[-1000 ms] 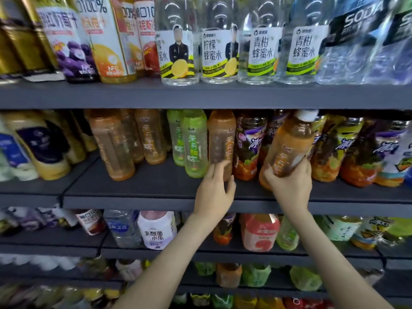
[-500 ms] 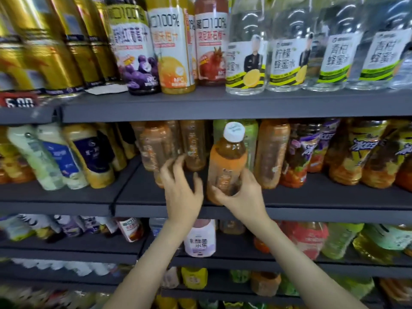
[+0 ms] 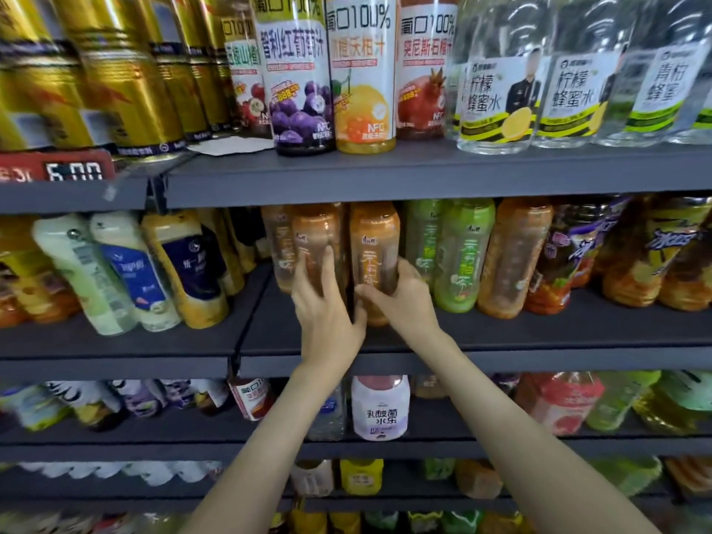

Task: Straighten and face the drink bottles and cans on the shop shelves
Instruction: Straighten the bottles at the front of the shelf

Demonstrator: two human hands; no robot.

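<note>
Two orange tea bottles stand side by side on the middle shelf. My left hand wraps around the lower part of the left orange bottle, fingers up along its front. My right hand grips the right orange bottle low down, thumb in front and fingers round its right side. That bottle stands upright with its label facing out. Both bottle bases are hidden behind my hands.
Green tea bottles and another orange bottle stand just right of my hands. Tilted white and yellow bottles lean at the left. Juice bottles, gold cans and clear honey-water bottles fill the upper shelf.
My right hand has carried the orange bottle left along the shelf and set it upright next to the other orange bottle. My left hand moved left too and now holds that neighbour.
</note>
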